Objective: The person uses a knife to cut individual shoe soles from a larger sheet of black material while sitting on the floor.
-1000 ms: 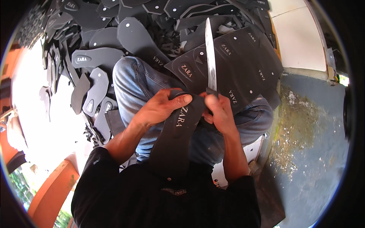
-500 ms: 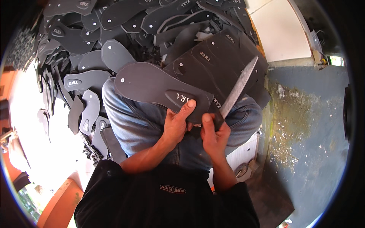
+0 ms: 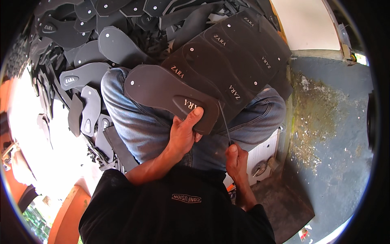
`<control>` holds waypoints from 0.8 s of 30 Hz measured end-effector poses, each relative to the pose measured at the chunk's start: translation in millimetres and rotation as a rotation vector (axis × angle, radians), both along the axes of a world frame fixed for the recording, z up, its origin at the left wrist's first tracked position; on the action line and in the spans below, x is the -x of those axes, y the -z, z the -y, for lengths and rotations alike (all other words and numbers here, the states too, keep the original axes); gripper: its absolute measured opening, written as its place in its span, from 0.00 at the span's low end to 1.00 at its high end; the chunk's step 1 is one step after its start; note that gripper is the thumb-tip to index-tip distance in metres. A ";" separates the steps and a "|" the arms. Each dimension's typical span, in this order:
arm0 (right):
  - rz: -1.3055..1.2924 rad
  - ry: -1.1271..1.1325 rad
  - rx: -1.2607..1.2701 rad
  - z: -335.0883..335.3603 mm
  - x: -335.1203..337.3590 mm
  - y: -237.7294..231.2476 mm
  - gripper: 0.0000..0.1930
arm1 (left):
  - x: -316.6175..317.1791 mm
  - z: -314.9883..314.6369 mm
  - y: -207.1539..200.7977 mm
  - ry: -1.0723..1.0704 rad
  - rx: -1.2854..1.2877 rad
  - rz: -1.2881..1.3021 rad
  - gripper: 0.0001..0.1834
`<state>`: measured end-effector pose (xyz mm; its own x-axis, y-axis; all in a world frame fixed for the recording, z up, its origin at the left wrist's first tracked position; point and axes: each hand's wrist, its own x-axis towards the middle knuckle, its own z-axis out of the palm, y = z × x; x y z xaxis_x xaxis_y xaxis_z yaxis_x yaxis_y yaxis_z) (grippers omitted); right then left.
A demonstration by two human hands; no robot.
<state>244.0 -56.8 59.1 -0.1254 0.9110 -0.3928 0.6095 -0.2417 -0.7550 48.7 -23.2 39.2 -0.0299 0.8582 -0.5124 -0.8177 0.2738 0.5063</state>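
My left hand (image 3: pixel 183 131) grips the heel end of a dark grey shoe insole (image 3: pixel 154 87), thumb on top beside its raised oval pad. The insole seems to be part of, or to lie against, a large dark foam sheet (image 3: pixel 239 53) marked with several insole outlines, resting across my lap; I cannot tell if they are joined. My right hand (image 3: pixel 237 157) is closed round the handle of a knife (image 3: pixel 224 122). The thin blade points up and away, its tip at the right edge of the insole's heel. The handle is mostly hidden in my fist.
Loose cut insoles (image 3: pixel 124 46) and foam scraps are heaped at the far left and ahead. My crossed legs in blue jeans (image 3: pixel 130 118) lie under the sheet. A grey stained floor (image 3: pixel 329 134) is on the right, with a brown slab (image 3: pixel 280 207) near my right elbow.
My right hand has drawn back toward me, and the blade has swung from pointing far right to lying along the insole's heel edge. My left hand keeps its hold.
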 end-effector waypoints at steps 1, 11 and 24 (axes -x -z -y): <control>0.007 -0.007 0.000 1.8 -1.8 -0.6 0.29 | 0.5 0.7 0.6 0.005 -0.005 0.003 0.16; -0.014 -0.170 0.121 -16.0 9.7 -15.8 0.26 | 6.2 16.0 11.9 -0.015 0.052 -0.010 0.15; -0.207 0.079 0.294 -56.7 33.3 9.7 0.28 | 34.4 32.4 -1.1 0.226 0.078 -0.113 0.17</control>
<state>210.7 -0.1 49.4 -0.1632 0.7733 -0.6126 0.4214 -0.5068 -0.7520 14.3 -55.6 40.3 0.0973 0.8078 -0.5814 -0.6705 0.4849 0.5615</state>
